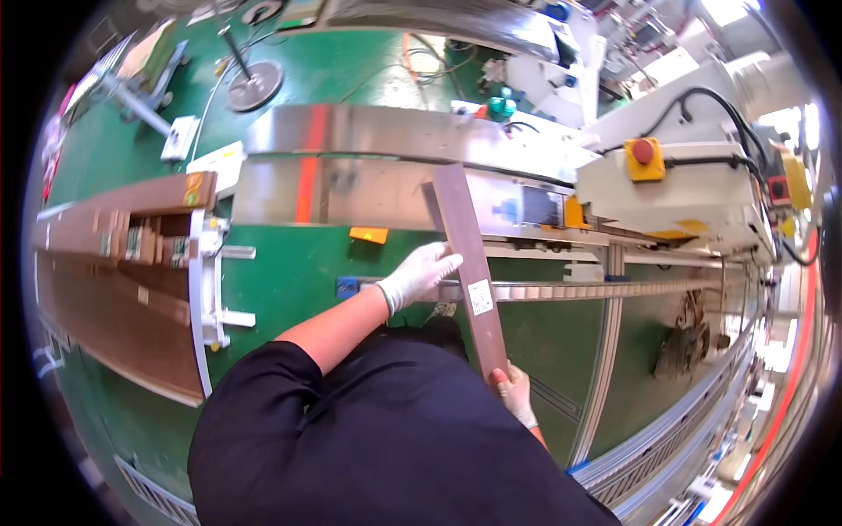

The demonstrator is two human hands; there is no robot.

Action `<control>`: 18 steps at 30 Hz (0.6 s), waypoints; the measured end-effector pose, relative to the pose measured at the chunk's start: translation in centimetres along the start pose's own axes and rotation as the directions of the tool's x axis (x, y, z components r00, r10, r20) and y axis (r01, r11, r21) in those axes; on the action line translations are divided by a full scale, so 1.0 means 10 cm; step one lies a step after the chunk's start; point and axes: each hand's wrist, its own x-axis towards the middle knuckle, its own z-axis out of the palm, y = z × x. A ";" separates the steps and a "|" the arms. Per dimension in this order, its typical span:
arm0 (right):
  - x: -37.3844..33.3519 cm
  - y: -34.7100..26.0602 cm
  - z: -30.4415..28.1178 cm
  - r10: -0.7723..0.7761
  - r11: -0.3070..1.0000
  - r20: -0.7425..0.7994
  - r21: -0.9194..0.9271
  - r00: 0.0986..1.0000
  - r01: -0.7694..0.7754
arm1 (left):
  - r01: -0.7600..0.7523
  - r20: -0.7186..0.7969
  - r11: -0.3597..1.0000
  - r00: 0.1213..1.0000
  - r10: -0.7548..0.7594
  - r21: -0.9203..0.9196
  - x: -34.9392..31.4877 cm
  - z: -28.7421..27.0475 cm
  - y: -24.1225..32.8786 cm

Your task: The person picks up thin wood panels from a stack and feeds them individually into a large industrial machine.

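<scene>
Brown and matte, a long flat board (474, 263) lies across the middle of the head view, its far end pointing between eleven and twelve o'clock, its near end between five and six. Two hands in white gloves hold it, well apart from each other: the left hand (419, 273) is closed on its left edge near mid-length, the right hand (516, 392) is clamped round the near end, thumb on top. Between them sits a white rectangular label (481, 297).

At twelve o'clock stretches a shiny steel bench (377, 195) with an orange-red stripe (309, 180); the board's far end overlaps it in view, contact uncertain. Beneath the board, a narrow ribbed rail (579, 291) extends toward three. Smooth green floor (289, 289) spreads around. At nine stands a boxy brown cart (114, 307), at half past ten a round metal base (255, 86), at two a yellow box with a domed red button (645, 159).
</scene>
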 end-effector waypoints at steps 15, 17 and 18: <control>0.21 0.28 -0.63 -0.148 0.961 -0.325 -0.272 0.934 0.058 | 0.052 -0.269 0.998 0.962 -0.038 0.043 1.37 1.39 -0.59; 0.23 0.35 -0.72 -0.182 0.959 -0.329 -0.266 0.927 0.094 | 0.079 -0.257 0.992 0.961 -0.101 -0.095 1.47 1.49 -0.75; 0.24 0.31 -0.79 -0.162 0.966 -0.325 -0.245 0.932 0.082 | 0.114 -0.250 0.978 0.956 -0.156 -0.176 1.50 1.56 -0.71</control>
